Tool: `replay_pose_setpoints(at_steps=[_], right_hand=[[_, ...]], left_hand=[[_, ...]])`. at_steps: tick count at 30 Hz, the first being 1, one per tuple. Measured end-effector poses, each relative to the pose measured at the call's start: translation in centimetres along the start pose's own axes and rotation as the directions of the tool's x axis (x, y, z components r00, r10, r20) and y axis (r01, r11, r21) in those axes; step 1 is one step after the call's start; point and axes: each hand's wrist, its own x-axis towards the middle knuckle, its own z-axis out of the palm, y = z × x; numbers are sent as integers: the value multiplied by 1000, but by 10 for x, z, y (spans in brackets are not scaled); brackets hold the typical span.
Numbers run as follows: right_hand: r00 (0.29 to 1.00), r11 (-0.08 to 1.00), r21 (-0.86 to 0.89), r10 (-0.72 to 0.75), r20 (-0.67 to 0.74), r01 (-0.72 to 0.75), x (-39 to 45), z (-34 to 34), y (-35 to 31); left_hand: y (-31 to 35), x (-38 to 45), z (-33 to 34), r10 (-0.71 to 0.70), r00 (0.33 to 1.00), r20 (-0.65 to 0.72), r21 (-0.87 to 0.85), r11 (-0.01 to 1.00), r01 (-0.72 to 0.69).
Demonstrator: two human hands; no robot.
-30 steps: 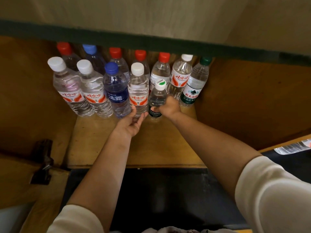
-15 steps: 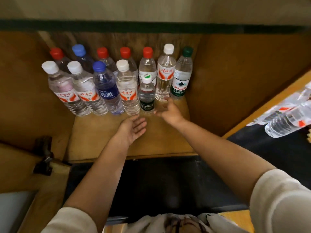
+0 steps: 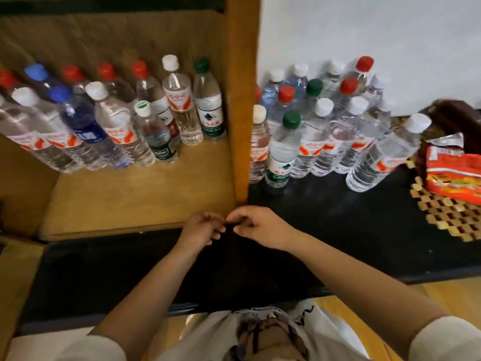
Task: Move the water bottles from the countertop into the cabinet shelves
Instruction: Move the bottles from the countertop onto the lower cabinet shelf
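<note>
Both hands (image 3: pixel 225 226) — loosely curled, seemingly empty — hover well short of the water bottles (image 3: pixel 307 134).

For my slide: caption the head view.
Empty hands meet between shelved bottles and bottles waiting on the countertop.

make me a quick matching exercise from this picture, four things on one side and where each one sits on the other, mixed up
Things:
1. dark blue bottle
2. small bottle with the green-marked white cap
3. tall white-capped bottle standing apart on the right
4. red snack packet

Places:
A. on the woven mat at the far right
B. on the black countertop, right of the main cluster of bottles
C. front row of the cabinet shelf, at its right end
D. front row of the cabinet shelf, between two white-capped bottles

Pairs: 1-D, 2-C, 3-B, 4-A
</note>
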Motion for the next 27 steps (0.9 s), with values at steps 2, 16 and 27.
replay_pose_setpoints(at_steps=[2, 16, 27], right_hand=[[998, 999, 25, 48, -45, -47, -19, -20, 23], [538, 913, 331, 407, -738, -237, -104, -152, 132], [612, 918, 391, 345, -711, -63, -86, -225, 130]], left_hand=[[-3, -5, 28, -43, 997, 62, 38, 998, 40], [90, 0, 139, 530, 700, -478, -37, 784, -620], [161, 43, 135, 627, 602, -494, 214, 759, -615]])
